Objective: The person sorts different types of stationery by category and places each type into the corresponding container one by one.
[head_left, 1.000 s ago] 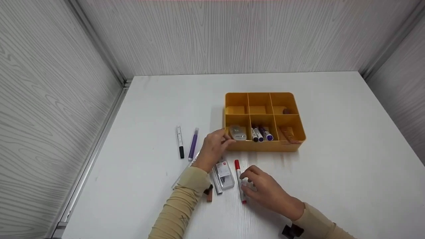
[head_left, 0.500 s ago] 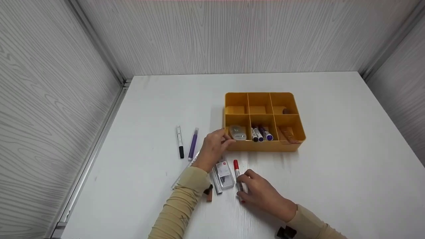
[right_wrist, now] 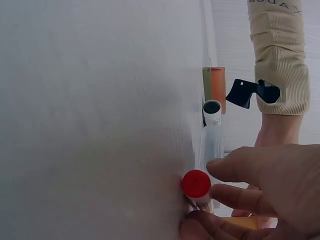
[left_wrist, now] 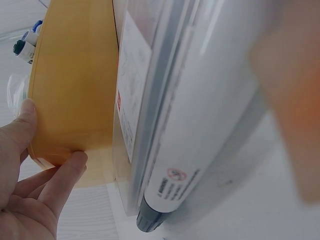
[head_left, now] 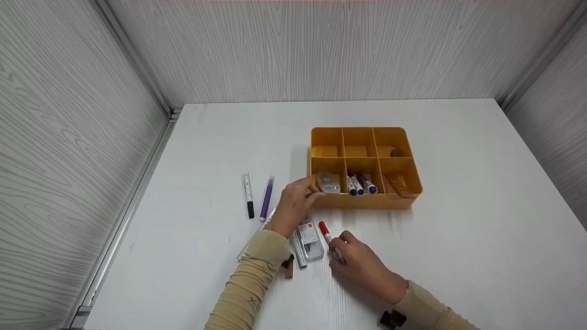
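Observation:
At the front left corner of a yellow compartment box [head_left: 360,201], my left hand [head_left: 293,204] grips the wall. In the left wrist view the thumb lies at the rim and the other fingers [left_wrist: 65,175] lie against the side. My right hand [head_left: 364,263] holds a red-capped marker [head_left: 324,229] between thumb and fingers, low over the table. In the right wrist view the marker's red end [right_wrist: 196,183] shows beside the fingers, which hide its middle. Left of it lie a clear flat case [head_left: 312,243] with a white label and a white marker [head_left: 300,256].
Several markers [head_left: 360,185], a clear oval item [head_left: 329,183] and a brownish transparent piece [head_left: 398,185] lie in the front compartments. A dark object [head_left: 395,153] sits back right. A black-capped marker [head_left: 249,195], purple pen [head_left: 267,199], clear ruler [head_left: 247,247] and orange-brown block [head_left: 289,270] lie leftward.
My right hand has closed its fingers on the red-capped marker, whose red cap has swung slightly left as the marker tilts. The left hand stays at the box corner.

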Demonstrator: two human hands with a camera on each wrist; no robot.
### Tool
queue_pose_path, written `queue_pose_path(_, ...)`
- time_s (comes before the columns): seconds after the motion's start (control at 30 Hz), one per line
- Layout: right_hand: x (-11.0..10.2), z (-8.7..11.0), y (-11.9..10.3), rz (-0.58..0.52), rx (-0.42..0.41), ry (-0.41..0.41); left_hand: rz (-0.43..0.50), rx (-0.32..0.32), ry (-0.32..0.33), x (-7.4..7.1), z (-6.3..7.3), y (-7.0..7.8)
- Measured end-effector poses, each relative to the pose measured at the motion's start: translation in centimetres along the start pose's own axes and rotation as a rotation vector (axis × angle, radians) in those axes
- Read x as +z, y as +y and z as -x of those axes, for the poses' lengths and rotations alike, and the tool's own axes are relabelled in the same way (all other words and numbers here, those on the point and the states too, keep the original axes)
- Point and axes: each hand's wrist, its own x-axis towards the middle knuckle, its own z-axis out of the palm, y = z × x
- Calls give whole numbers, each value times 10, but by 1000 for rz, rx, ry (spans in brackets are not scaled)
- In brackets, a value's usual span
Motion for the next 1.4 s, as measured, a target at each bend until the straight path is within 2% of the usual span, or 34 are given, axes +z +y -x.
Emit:
queue_pose_path(0.17,0,-1,1,-6,-3,33,5,-6,-4,0,0,1)
queue_pose_path(0.4,0,-1,4,19,-74,119,-12,32,11,-1,0,0)
queue_pose_path(0.7,-6,0,5,-6,-33,57,1,52,17,0,-1,-2)
queue_pose_path(0.97,-15,4,7,-15,-85,138,7,52,25,0,-1,-3)
queue_pose_path(1.13,-25,6,5,-25,-100,147,3,51,23,0,-1,-2)
queue_pose_path(1.4,-43,9,1,-21,-146,183,4,12,-12,-2,0,0)
